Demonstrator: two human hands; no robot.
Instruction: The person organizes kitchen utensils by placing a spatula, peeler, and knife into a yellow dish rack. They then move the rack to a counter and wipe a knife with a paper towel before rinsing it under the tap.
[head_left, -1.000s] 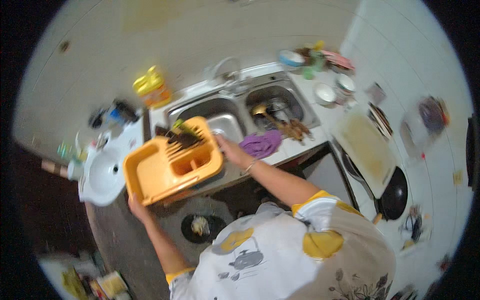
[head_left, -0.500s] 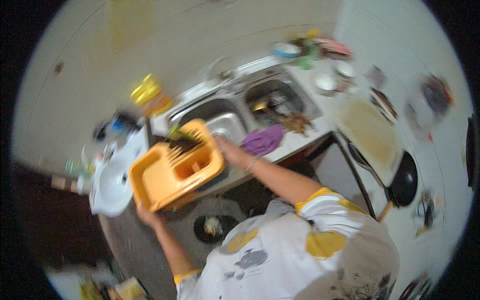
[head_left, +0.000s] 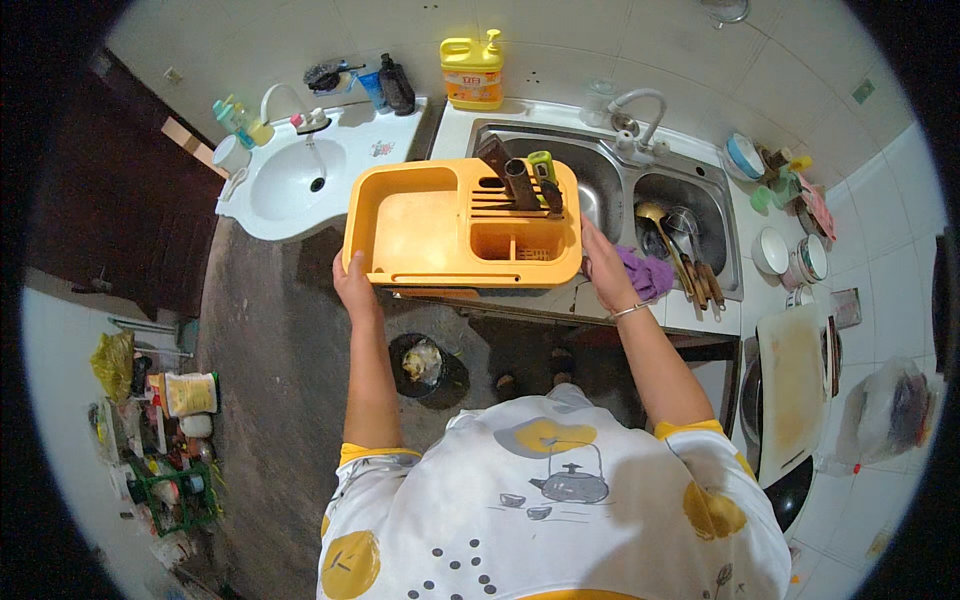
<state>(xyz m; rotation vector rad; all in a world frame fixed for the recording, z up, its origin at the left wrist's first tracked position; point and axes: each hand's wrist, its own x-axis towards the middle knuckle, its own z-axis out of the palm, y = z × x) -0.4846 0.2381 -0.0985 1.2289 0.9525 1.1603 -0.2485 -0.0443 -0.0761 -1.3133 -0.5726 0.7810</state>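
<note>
Both my hands carry an orange plastic kitchen rack [head_left: 412, 222], held nearly level in front of the counter's edge. My left hand [head_left: 354, 287] grips its near left corner, thumb on the rim. At the right end my right hand [head_left: 606, 270] presses against the side, fingers partly hidden. Knives and other tools stand in the rack's slots, among them a dark handle [head_left: 519, 184] and a green-handled tool [head_left: 543, 168]. The rack's wide left tray and the divided compartment in front of the slots hold nothing visible. Just past my right hand lies a purple cloth [head_left: 646, 274].
A steel double sink [head_left: 690, 196] holds ladles and spatulas on the right. To the left stands a white washbasin [head_left: 290, 185]; a yellow detergent jug [head_left: 472, 76] is by the wall. A black bin [head_left: 421, 364] sits on the floor. Bowls [head_left: 770, 250] and a cutting board [head_left: 787, 390] are at right.
My view has turned left, bringing the washbasin and left-hand floor items into fuller sight. The rack has gone from tilted to nearly level, still between both hands.
</note>
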